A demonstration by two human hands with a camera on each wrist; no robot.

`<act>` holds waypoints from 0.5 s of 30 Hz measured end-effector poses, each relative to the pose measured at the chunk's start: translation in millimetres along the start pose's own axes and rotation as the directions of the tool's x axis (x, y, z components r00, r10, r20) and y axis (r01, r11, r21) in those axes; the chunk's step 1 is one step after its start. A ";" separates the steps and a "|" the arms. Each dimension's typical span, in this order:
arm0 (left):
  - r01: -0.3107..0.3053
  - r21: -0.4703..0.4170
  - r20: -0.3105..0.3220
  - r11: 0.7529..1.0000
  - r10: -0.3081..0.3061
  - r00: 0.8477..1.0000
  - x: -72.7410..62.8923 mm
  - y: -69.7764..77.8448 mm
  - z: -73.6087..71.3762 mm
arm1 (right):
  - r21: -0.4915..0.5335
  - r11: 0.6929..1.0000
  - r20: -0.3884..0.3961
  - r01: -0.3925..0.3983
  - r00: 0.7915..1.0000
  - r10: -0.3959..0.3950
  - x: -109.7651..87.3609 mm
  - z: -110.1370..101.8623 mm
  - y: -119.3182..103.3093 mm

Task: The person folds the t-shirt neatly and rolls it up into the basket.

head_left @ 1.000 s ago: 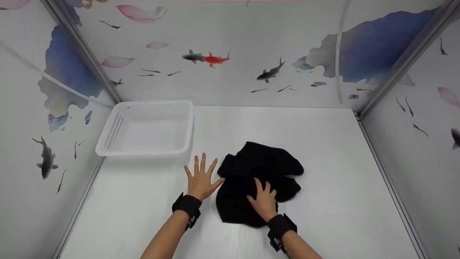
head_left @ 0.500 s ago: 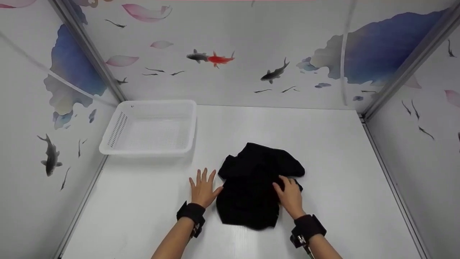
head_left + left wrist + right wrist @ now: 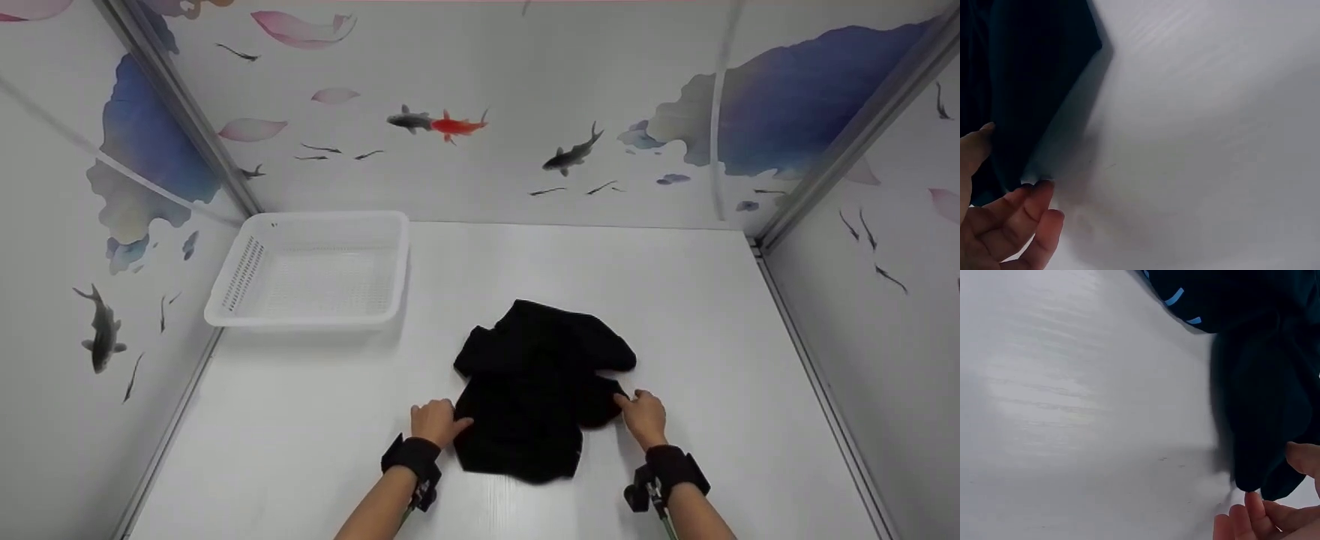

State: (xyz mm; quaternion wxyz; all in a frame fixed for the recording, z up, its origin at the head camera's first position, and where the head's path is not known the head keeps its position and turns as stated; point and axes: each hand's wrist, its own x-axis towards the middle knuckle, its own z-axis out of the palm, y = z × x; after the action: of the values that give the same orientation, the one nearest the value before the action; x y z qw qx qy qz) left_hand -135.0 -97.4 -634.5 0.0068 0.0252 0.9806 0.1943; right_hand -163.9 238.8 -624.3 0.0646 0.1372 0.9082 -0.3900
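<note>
A black garment (image 3: 525, 397) lies loosely bunched on the white table, its exact kind unclear. My left hand (image 3: 435, 422) is at its left edge. In the left wrist view the thumb (image 3: 976, 147) lies over the dark cloth (image 3: 1039, 67) and the curled fingers meet its edge from the other side. On the right, my right hand (image 3: 643, 417) pinches the tip of a protruding part of the garment. Its thumb (image 3: 1304, 458) presses on the cloth (image 3: 1266, 394) in the right wrist view, with fingertips at the cloth's end. Light blue marks show on another part of the fabric there.
A white perforated plastic basket (image 3: 311, 322) stands at the back left of the table (image 3: 697, 315), with nothing visible in it. Patterned panels (image 3: 480, 180) wall the table at the back and on both sides. Each wrist wears a black strap with a camera.
My right hand has moved right across the garment to its protruding end and now pinches it. My left hand, spread before, has come down and back and curled at the left edge.
</note>
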 end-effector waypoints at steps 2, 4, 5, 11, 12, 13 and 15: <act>0.020 -0.017 0.029 1.000 -0.019 0.999 -3.3 1.1 0.2 | 0.025 0.999 0.011 -0.023 1.000 0.023 -0.2 -1.2 3.2; 0.033 -0.049 0.042 0.998 -0.031 0.999 -5.8 0.6 0.4 | 0.066 0.997 0.008 -0.035 0.999 0.034 -0.5 -2.4 6.8; 0.038 -0.076 0.043 0.996 -0.034 0.998 -6.8 -0.3 0.2 | 0.091 0.995 -0.001 -0.036 0.999 0.036 -0.5 -3.2 8.5; 0.160 -0.331 0.012 0.930 -0.166 0.986 -6.0 -17.7 -8.6 | 0.261 0.963 -0.111 -0.069 0.989 0.101 2.7 -19.3 15.2; 0.196 -0.372 0.010 0.908 -0.207 0.978 -4.5 -22.0 -11.4 | 0.295 0.952 -0.133 -0.082 0.983 0.126 3.3 -23.7 16.4; 0.228 -0.413 0.012 0.882 -0.245 0.969 -2.9 -26.3 -14.2 | 0.338 0.936 -0.152 -0.096 0.976 0.155 3.5 -28.3 17.2; 0.289 -0.487 0.034 0.824 -0.312 0.949 1.4 -34.2 -20.1 | 0.415 0.903 -0.183 -0.111 0.962 0.203 3.3 -37.3 19.0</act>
State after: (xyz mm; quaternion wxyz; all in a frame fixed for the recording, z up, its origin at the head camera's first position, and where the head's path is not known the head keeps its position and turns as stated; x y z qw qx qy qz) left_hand -138.4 -136.5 -628.9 0.0204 -0.1364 0.8916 0.4313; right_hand -161.8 279.0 -612.5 -0.0352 0.2632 0.7963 -0.5435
